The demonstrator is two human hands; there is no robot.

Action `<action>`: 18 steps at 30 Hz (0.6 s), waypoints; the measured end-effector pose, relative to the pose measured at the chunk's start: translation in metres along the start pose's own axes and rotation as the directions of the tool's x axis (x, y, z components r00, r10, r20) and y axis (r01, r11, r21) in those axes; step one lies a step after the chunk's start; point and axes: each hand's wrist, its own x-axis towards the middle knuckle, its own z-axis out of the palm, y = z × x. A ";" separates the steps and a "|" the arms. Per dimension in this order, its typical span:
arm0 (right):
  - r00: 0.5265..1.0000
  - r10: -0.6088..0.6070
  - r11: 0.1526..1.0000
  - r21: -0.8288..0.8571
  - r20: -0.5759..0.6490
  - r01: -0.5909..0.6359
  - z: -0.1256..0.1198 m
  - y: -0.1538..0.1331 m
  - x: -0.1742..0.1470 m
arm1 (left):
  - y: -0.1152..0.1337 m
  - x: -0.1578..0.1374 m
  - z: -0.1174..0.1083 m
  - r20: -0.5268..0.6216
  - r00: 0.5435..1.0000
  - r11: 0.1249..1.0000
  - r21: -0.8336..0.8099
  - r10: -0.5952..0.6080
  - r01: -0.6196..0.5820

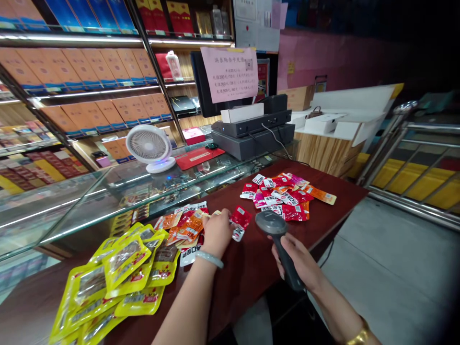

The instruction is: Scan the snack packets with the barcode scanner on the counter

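A person's right grip (300,258) closes firmly around the handle of a scanner (271,223), whose long axis runs from the palm away and to the left. The left grip (219,234), fingers bent, reaches into a pile of small packets (189,227); its fingertips are hidden, so whether they pinch anything cannot be told. Just right of the left grip is a red packet (241,218), its long axis running mostly away from the person. It sits between the two grips, nearer the left, with the scanner's head just beyond its right side. Left of and nearer than the left grip, yellow packets (125,268) lie heaped on the counter (230,292). Beyond the right grip, past the scanner, a second pile (282,196) spreads. Farther out, ahead of both grips, stand a fan (151,146) and a monitor (201,86).
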 end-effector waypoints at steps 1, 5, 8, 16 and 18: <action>1.000 0.003 1.000 -0.007 0.001 -0.003 0.000 0.000 0.000 | -0.007 0.001 -0.003 -0.004 1.000 0.999 0.028 -0.031 0.031; 1.000 -0.009 1.000 -0.018 0.007 0.009 0.000 -0.001 0.001 | -0.019 0.003 -0.010 -0.142 0.988 0.994 0.081 -0.059 0.071; 0.999 -0.035 0.999 -0.006 0.014 0.035 0.003 -0.002 0.000 | -0.007 0.001 -0.006 -0.250 0.968 0.999 0.038 0.009 0.001; 0.995 -0.074 0.997 -0.006 -0.065 0.074 -0.001 -0.006 -0.018 | 0.042 -0.002 0.015 -0.134 0.968 0.972 -0.073 0.212 -0.223; 0.993 -0.074 0.997 -0.023 -0.091 0.072 -0.008 -0.009 -0.023 | 0.053 0.003 0.016 -0.070 0.973 0.971 -0.083 0.220 -0.225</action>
